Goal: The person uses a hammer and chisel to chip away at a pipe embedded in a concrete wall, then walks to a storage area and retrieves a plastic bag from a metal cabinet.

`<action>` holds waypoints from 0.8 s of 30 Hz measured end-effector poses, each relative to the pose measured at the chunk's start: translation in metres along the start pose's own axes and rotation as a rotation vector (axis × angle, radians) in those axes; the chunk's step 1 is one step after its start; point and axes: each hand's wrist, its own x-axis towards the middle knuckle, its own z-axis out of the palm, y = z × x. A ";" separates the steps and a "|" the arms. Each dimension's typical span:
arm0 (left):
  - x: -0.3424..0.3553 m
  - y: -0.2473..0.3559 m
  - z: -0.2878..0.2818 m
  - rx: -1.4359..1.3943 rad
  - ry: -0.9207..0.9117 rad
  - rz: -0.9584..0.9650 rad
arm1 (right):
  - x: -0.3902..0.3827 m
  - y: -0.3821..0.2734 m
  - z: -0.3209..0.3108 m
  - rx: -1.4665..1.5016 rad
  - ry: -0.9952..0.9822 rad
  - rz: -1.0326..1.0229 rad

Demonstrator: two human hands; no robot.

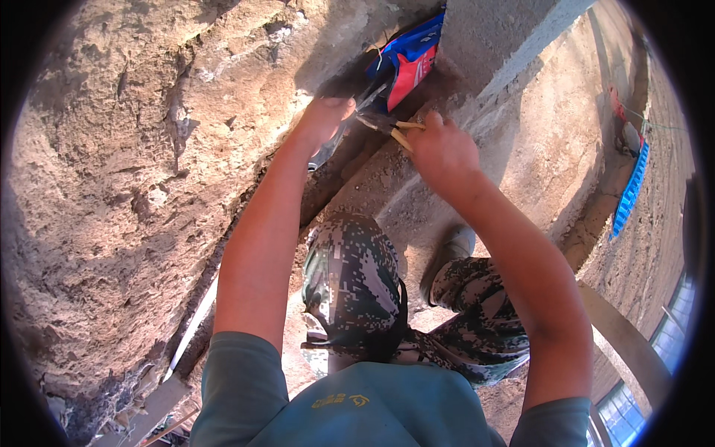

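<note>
My right hand (447, 155) is closed round the yellow handles of a pair of pliers (402, 135). Their jaws point left, close to my left hand (328, 121). The left fingers are bent closed beside a thin greyish strip or rod (371, 97); whether they grip it I cannot tell, as the fingertips are partly hidden. Just beyond both hands, a blue and red plastic sheet or bag (413, 65) lies in the narrow gap by the concrete, with a thin pale wire or tie (381, 54) at its left side.
A rough earth bank (141, 186) rises along my left. A grey concrete block or beam (514, 37) stands at the far side. On the right lies a blue ridged plastic strip (631, 186) on the dirt. My camouflage-clad knee (350, 276) is below my hands.
</note>
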 end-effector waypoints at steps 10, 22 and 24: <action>0.001 0.000 0.004 0.078 0.032 0.014 | 0.008 0.006 -0.013 0.369 -0.199 0.036; -0.011 0.014 0.004 0.001 0.053 -0.011 | 0.011 0.002 -0.018 0.765 -0.379 0.238; -0.012 0.017 0.005 0.003 0.048 -0.011 | 0.011 0.003 -0.012 0.816 -0.411 0.257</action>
